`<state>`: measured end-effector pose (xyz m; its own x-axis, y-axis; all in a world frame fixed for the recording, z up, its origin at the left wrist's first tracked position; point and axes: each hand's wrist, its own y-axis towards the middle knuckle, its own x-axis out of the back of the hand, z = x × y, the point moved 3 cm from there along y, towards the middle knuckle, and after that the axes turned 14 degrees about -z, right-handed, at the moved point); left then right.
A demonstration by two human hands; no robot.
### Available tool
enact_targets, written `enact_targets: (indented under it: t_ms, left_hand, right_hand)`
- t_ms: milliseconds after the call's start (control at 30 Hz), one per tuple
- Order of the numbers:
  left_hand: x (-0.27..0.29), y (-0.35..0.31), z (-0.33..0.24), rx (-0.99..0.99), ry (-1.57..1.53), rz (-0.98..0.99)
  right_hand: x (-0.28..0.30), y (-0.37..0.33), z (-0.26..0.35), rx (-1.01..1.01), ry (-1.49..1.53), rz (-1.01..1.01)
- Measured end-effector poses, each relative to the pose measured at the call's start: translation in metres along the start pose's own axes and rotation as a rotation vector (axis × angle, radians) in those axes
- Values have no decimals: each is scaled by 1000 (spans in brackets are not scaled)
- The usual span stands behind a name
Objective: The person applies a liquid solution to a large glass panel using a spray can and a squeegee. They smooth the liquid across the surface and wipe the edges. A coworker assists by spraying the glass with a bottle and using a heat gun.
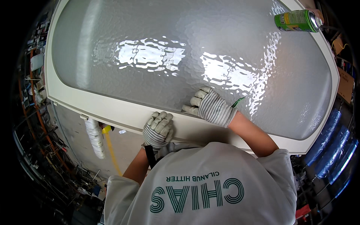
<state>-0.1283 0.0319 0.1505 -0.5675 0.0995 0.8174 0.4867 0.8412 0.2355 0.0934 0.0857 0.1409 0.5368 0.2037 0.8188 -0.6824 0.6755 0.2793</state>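
A large pane of rippled, translucent glass (pixel 150 86) lies in front of me, set in a cream-coloured frame (pixel 116 107). Both my hands wear pale striped work gloves. My left hand (pixel 158 129) is closed with bent fingers at the frame's near edge; what is in it, if anything, is hidden. A black strip (pixel 150 156) shows beside that wrist. Farther right, my right hand (pixel 213 108) rests where glass meets frame, its fingers curled in and thumb pointing left. Whatever it pinches is too small to make out. A green strand (pixel 238 101) sticks up by its cuff.
A green spray can (pixel 298 20) lies on its side at the pane's far right. A white wrapped roll (pixel 94 138) hangs below the frame at left, near a yellow floor line (pixel 111 153). Blue plastic-wrapped pieces (pixel 332 146) stand at right; cluttered racks (pixel 41 112) line the left.
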Motion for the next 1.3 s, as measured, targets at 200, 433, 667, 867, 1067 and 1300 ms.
enact_targets:
  t_ms: [200,433,667,867,1067,1300]
  left_hand:
    - [-4,-5,2,-2,-2,-51]
    - [-5,-6,5,-37,14,-27]
    - [-1,15,9,43,126,-78]
    - [-39,23,-11,-34,-293,260]
    - [-17,6,0,-97,-521,110]
    - [5,-17,20,-112,-172,238]
  right_hand:
    - [18,-12,-13,-140,120,179]
    - [-13,-17,7,-135,5,83]
    - [0,-43,7,-324,-71,35]
    - [-5,-43,12,-569,65,-375]
    - [-28,-25,22,-395,-116,-171]
    - [-74,17,28,-246,-19,-70]
